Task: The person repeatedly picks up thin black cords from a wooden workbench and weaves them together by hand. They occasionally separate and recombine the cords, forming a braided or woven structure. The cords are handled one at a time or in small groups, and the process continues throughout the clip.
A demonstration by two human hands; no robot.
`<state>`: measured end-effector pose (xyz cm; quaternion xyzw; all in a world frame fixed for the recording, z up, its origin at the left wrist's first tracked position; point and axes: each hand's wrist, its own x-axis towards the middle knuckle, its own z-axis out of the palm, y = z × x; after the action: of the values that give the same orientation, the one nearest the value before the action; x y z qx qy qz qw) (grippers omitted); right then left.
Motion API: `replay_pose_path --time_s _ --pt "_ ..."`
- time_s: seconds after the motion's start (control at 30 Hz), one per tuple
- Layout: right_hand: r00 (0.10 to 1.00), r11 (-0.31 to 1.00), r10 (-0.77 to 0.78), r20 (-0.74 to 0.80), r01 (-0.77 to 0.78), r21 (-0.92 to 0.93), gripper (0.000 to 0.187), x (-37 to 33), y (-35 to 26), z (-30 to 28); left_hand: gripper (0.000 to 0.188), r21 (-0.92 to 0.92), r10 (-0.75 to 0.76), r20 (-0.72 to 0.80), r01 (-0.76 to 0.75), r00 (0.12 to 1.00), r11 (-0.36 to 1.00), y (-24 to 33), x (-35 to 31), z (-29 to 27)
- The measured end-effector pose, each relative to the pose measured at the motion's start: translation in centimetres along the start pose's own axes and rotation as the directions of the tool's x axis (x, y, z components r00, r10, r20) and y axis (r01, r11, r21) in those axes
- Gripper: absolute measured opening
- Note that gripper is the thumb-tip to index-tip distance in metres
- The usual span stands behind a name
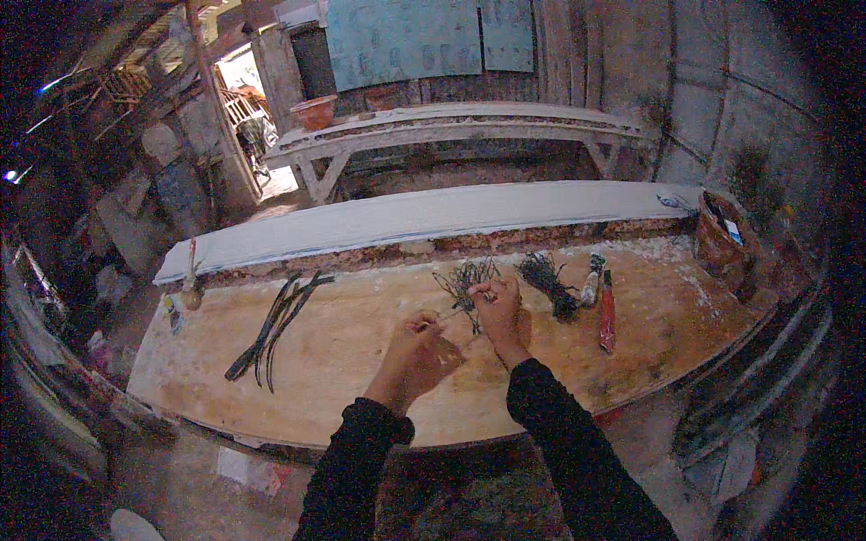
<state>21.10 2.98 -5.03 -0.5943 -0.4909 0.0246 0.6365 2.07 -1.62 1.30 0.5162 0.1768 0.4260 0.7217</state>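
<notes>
Over the middle of a wooden tabletop (pixel 361 397), my left hand (pixel 415 356) is closed in a pinch. A faint thin strand (pixel 457 313) seems to run from its fingertips toward my right hand (pixel 499 316), which is also closed, a little farther off and to the right. Just beyond the right fingers lies a loose tangle of thin dark strands (pixel 458 281), partly hidden by that hand. To its right rests a denser dark bundle of strands (pixel 548 287). Several long dark flat strips (pixel 275 329) lie on the left part of the table.
Right of the bundle lie a whitish tube (pixel 592 281) and a red-handled tool (pixel 607 316). A reddish-brown container (pixel 722 236) stands at the right end. Behind runs a raised white ledge (pixel 433 209); a brush-like stick (pixel 191 281) stands at left. Farther back is a white bench (pixel 469 120).
</notes>
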Motion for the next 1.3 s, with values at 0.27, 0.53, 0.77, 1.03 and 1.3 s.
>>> replay_pose_path --time_s 0.27,0.53,0.77,1.03,1.3 --pt "0.721 0.872 0.268 0.639 -0.463 0.158 0.020 -1.3 -5.5 -2.0 0.021 -0.125 -0.044 -0.531 -0.027 0.846 0.992 1.6 0.7 -2.6" --pt "0.354 0.585 0.142 0.925 -0.784 0.210 0.029 -2.6 -9.8 -3.9 0.016 0.228 0.258 -0.582 -0.150 0.771 0.962 -1.4 2.0 -4.8" --pt "0.405 0.709 0.039 0.913 -0.655 0.261 0.023 -2.9 -9.1 -2.8 0.012 0.237 0.210 -0.537 -0.093 0.817 0.967 -3.3 3.0 -7.7" --pt "0.274 0.610 0.237 0.932 -0.788 0.077 0.013 -2.2 -12.1 -4.5 0.009 0.542 0.349 -0.464 -0.051 0.814 0.839 -2.8 2.9 -6.2" --pt "0.667 0.719 0.432 0.607 -0.661 0.215 0.015 -1.9 -9.0 -1.6 0.009 0.672 0.391 -0.081 -0.239 0.917 0.701 0.8 0.1 -2.7"
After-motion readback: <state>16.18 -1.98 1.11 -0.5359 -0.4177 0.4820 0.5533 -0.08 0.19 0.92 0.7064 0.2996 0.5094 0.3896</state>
